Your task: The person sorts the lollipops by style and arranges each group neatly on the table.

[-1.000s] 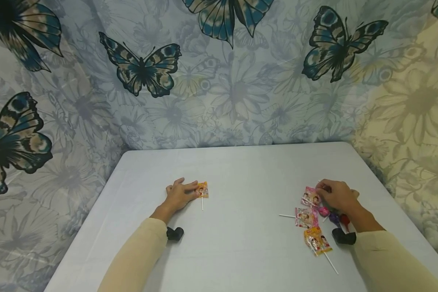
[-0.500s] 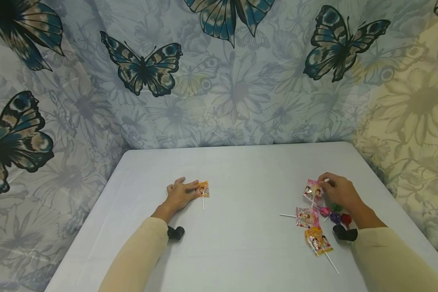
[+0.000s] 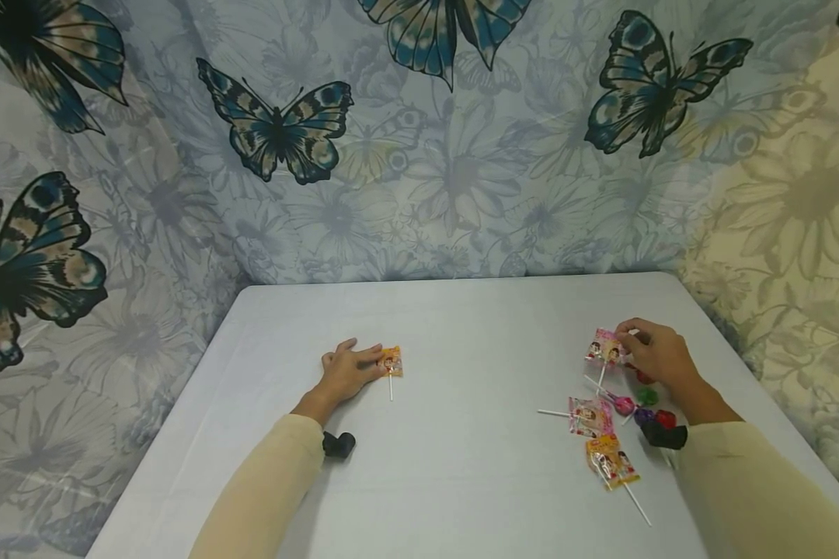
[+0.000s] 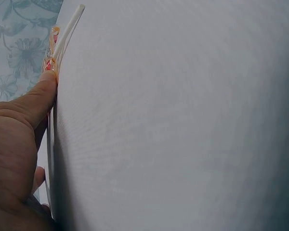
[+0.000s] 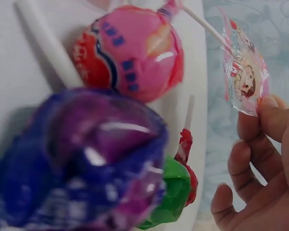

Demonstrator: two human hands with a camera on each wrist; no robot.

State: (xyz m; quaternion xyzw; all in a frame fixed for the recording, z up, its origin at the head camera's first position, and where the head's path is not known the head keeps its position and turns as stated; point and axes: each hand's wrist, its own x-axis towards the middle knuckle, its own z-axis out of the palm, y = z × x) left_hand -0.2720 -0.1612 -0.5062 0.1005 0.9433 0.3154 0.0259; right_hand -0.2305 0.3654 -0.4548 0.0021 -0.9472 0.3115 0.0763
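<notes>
At the left of the white table, my left hand [image 3: 349, 374] pinches the edge of a flat lollipop in an orange wrapper [image 3: 393, 362]. Its white stick points toward me. In the left wrist view the thumb presses the orange wrapper [image 4: 49, 60]. Over on the right, my right hand [image 3: 660, 357] pinches a pink-wrapped flat lollipop [image 3: 604, 347] by one edge, its stick hanging toward me. The right wrist view shows thumb and forefinger on the corner of the pink wrapper [image 5: 245, 77], the other fingers loosely curled.
Nearer me lie another pink-wrapped flat lollipop [image 3: 589, 417] and an orange-wrapped one [image 3: 608, 463]. Round lollipops cluster by my right wrist: pink [image 3: 624, 406], green [image 3: 647, 397], purple [image 5: 101, 149] and red [image 3: 666, 419]. A butterfly-patterned wall [image 3: 454, 186] stands behind the table [image 3: 475, 466].
My right hand has drawn the pink-wrapped lollipop toward the table's back, apart from the other lollipops. Green and red round lollipops have come into view beneath it. My left hand stays in place.
</notes>
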